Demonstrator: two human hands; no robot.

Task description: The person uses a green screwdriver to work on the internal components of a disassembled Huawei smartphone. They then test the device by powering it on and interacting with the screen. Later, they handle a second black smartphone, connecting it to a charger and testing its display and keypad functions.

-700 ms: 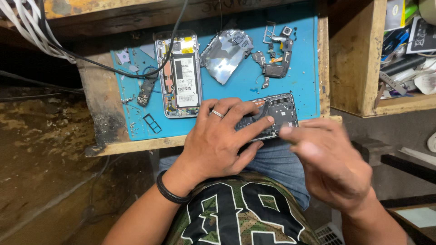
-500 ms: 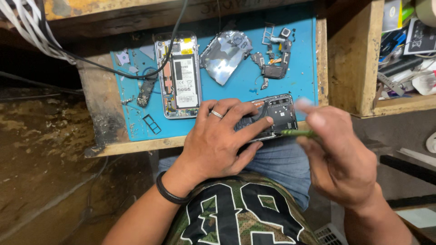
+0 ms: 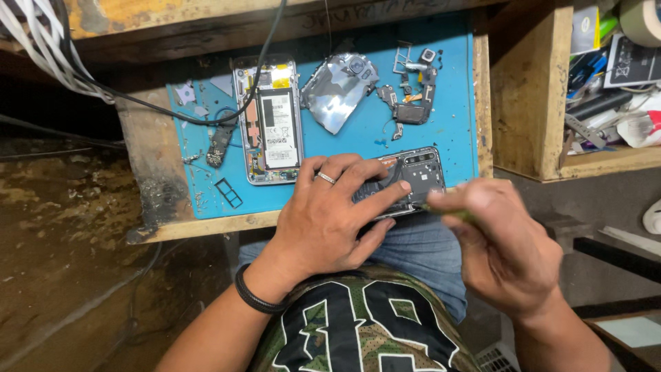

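1. The blue work mat (image 3: 454,131) covers a wooden bench top and serves as the landmark here.
2. The right hand (image 3: 506,251) hangs just off the mat's near right corner, fingers pinched narrow around a thin green tool (image 3: 451,212).
3. The left hand (image 3: 330,220) lies flat across the mat's near edge, fingers spread wide, pressing on a dark opened phone (image 3: 413,176).
4. That dark phone sits at the mat's near right part, the tool's tip at its edge.
5. A second opened phone (image 3: 270,120), battery showing, lies at mat centre-left.
6. A silvery back cover (image 3: 337,93) rests on the mat's far middle.
7. Small loose phone parts (image 3: 413,103) cluster at the far right.
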